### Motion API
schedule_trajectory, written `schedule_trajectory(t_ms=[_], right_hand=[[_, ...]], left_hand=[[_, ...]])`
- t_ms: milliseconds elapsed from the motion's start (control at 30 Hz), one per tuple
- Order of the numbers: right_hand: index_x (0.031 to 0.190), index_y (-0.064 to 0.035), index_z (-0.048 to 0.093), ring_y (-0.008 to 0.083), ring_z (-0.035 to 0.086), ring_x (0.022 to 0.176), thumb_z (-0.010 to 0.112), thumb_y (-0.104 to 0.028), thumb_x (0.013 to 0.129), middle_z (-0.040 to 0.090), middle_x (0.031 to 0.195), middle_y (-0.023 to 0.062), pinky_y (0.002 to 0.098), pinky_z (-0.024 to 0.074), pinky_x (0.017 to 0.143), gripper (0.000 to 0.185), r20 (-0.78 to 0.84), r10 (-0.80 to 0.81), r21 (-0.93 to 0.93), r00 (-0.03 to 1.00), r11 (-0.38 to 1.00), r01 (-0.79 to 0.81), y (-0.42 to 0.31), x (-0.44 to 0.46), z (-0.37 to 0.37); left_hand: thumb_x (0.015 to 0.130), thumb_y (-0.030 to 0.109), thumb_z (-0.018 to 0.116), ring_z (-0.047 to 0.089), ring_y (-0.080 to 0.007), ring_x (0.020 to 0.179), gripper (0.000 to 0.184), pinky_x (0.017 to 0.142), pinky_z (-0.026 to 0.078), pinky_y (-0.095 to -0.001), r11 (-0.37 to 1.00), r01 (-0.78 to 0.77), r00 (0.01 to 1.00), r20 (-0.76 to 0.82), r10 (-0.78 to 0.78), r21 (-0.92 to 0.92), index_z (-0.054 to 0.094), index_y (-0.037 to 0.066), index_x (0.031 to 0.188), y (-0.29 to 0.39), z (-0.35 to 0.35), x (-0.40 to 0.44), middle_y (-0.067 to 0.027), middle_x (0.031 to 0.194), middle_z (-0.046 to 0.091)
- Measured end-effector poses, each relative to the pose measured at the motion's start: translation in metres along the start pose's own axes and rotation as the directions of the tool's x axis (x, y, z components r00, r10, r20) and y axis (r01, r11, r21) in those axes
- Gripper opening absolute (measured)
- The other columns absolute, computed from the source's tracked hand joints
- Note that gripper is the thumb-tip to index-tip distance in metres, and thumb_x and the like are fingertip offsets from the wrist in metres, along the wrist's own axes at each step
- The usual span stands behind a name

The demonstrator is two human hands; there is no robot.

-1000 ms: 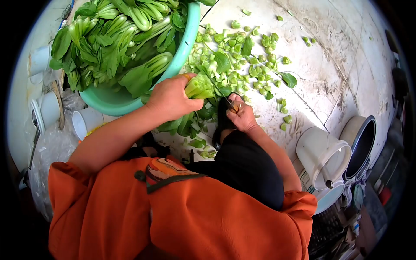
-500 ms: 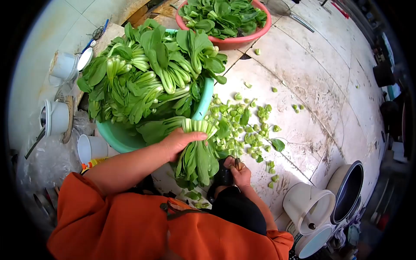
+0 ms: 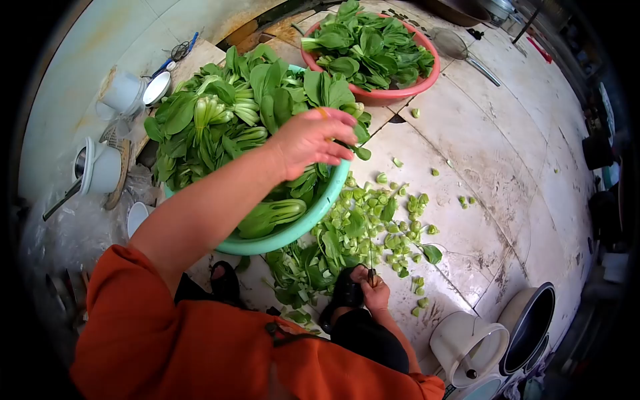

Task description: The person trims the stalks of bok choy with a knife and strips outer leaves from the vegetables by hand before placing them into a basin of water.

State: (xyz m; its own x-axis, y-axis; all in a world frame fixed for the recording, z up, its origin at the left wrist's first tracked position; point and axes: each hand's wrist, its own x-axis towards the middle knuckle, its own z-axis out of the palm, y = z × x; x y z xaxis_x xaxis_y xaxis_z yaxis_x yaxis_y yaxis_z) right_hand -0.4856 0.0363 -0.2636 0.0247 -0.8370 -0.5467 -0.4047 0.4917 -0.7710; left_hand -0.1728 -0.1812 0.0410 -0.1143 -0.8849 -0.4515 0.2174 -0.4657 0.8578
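My left hand (image 3: 317, 142) is raised above the right part of the green basin (image 3: 293, 233), its fingers spread and nothing in them. Leafy green vegetables (image 3: 213, 113) with pale stems are heaped in that basin. Near my right foot, my right hand (image 3: 375, 291) is closed around the handle of a knife (image 3: 371, 263), whose thin blade points away from me over the scraps. Cut stem ends (image 3: 360, 207) and loose leaves lie scattered on the tiled floor. More greens (image 3: 373, 50) fill the red basin (image 3: 400, 93) further off.
White buckets (image 3: 467, 347) and a dark-rimmed tub (image 3: 527, 327) are at the lower right. A strainer with a long handle (image 3: 483, 70) lies beyond the red basin. White containers (image 3: 103, 170) and plastic wrap (image 3: 60, 220) stand along the left. Black sandals (image 3: 348, 290) are on my feet.
The bunch of greens has left my left hand, which has opened and moved up and forward over the green basin. My right hand still holds the knife low. The view has tilted forward, showing the red basin.
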Motion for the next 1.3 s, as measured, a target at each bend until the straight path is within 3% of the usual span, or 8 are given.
schedule_trajectory(t_ms=[133, 300, 533, 600, 833, 867, 1033, 1300], right_hand=[[0.087, -0.0045, 0.063, 0.0059, 0.054, 0.065, 0.069, -0.011, 0.080, 0.061, 0.072, -0.0013, 0.0233, 0.0450, 0.060, 0.012, -0.020, -0.053, 0.037, 0.998, 0.998, 0.054, 0.004, 0.002, 0.001], [0.071, -0.0053, 0.054, 0.0052, 0.046, 0.056, 0.067, -0.011, 0.084, 0.053, 0.063, -0.0036, 0.0234, 0.0418, 0.053, 0.019, -0.095, -0.030, 0.289, 0.995, 0.956, 0.056, -0.008, 0.006, 0.008], [0.066, -0.0062, 0.049, 0.0144, 0.043, 0.050, 0.073, -0.022, 0.075, 0.049, 0.056, 0.0002, 0.0322, 0.0401, 0.051, 0.030, -0.147, 0.041, -0.032, 0.988, 0.998, -0.046, 0.040, 0.025, -0.021], [0.075, -0.0024, 0.056, 0.0292, 0.055, 0.059, 0.071, -0.024, 0.071, 0.058, 0.067, 0.0112, 0.0414, 0.0455, 0.060, 0.027, -0.228, -0.049, -0.433, 0.972, 0.900, -0.056, 0.021, 0.017, -0.030], [0.093, 0.0015, 0.064, 0.0397, 0.058, 0.089, 0.067, -0.024, 0.072, 0.062, 0.090, 0.0211, 0.0472, 0.0469, 0.080, 0.034, -0.090, -0.284, -0.783, 0.955, 0.612, 0.108, 0.004, 0.015, -0.057], [0.094, 0.0005, 0.065, 0.0394, 0.057, 0.094, 0.068, -0.023, 0.071, 0.062, 0.095, 0.0214, 0.0473, 0.0456, 0.085, 0.033, -0.076, -0.138, -0.808, 0.987, 0.588, 0.020, -0.014, 0.023, -0.061], [0.097, -0.0001, 0.066, 0.0282, 0.061, 0.074, 0.067, -0.015, 0.071, 0.064, 0.086, 0.0155, 0.0376, 0.0515, 0.072, 0.030, 0.247, -0.305, -0.738, 0.920, 0.556, 0.383, -0.183, 0.045, -0.034], [0.125, -0.0012, 0.051, 0.0114, 0.060, 0.072, 0.063, -0.017, 0.086, 0.065, 0.087, 0.0083, 0.0245, 0.0480, 0.064, 0.043, 0.463, -0.597, -0.355, 0.655, 0.551, 0.755, -0.438, 0.050, 0.161]], left_hand=[[0.089, 0.000, 0.059, 0.066, -0.0169, 0.082, 0.018, 0.078, 0.054, -0.0277, 0.946, 0.140, 0.698, 0.707, 0.115, -0.293, 0.061, 0.000, 0.107, -0.005, 0.080, -0.075, -0.0098, 0.097, 0.066], [0.080, 0.003, 0.071, 0.062, -0.0138, 0.084, 0.027, 0.073, 0.051, -0.0261, 0.702, 0.456, 0.217, 0.833, 0.509, -0.547, 0.062, 0.000, 0.106, 0.006, 0.158, -0.136, -0.0094, 0.096, 0.066], [0.082, 0.001, 0.071, 0.061, -0.0126, 0.081, 0.021, 0.071, 0.050, -0.0247, 0.519, 0.504, 0.266, 0.696, 0.667, -0.690, 0.062, -0.001, 0.101, 0.007, 0.152, -0.163, -0.0071, 0.090, 0.065], [0.082, 0.000, 0.071, 0.060, -0.0122, 0.080, 0.020, 0.070, 0.049, -0.0243, 0.491, 0.501, 0.278, 0.669, 0.689, -0.713, 0.062, -0.001, 0.099, 0.007, 0.148, -0.170, -0.0064, 0.089, 0.065], [0.082, -0.001, 0.070, 0.058, -0.0109, 0.080, 0.020, 0.068, 0.048, -0.0236, 0.536, 0.471, 0.253, 0.689, 0.679, -0.701, 0.061, -0.001, 0.100, 0.007, 0.093, -0.203, -0.0045, 0.088, 0.063], [0.082, -0.001, 0.070, 0.058, -0.0109, 0.080, 0.022, 0.069, 0.048, -0.0237, 0.547, 0.464, 0.249, 0.695, 0.674, -0.697, 0.061, 0.000, 0.102, 0.012, 0.081, -0.209, -0.0048, 0.090, 0.064], [0.082, -0.002, 0.070, 0.059, -0.0122, 0.083, 0.038, 0.070, 0.048, -0.0254, 0.386, 0.146, 0.374, 0.412, 0.831, -0.911, 0.057, 0.000, 0.117, 0.030, 0.037, -0.242, -0.0062, 0.099, 0.064], [0.085, -0.002, 0.064, 0.058, -0.0168, 0.083, 0.016, 0.071, 0.047, -0.0287, 0.221, -0.012, 0.143, 0.217, 0.966, -0.975, 0.059, -0.003, 0.100, 0.012, -0.018, -0.287, -0.0092, 0.091, 0.062]])
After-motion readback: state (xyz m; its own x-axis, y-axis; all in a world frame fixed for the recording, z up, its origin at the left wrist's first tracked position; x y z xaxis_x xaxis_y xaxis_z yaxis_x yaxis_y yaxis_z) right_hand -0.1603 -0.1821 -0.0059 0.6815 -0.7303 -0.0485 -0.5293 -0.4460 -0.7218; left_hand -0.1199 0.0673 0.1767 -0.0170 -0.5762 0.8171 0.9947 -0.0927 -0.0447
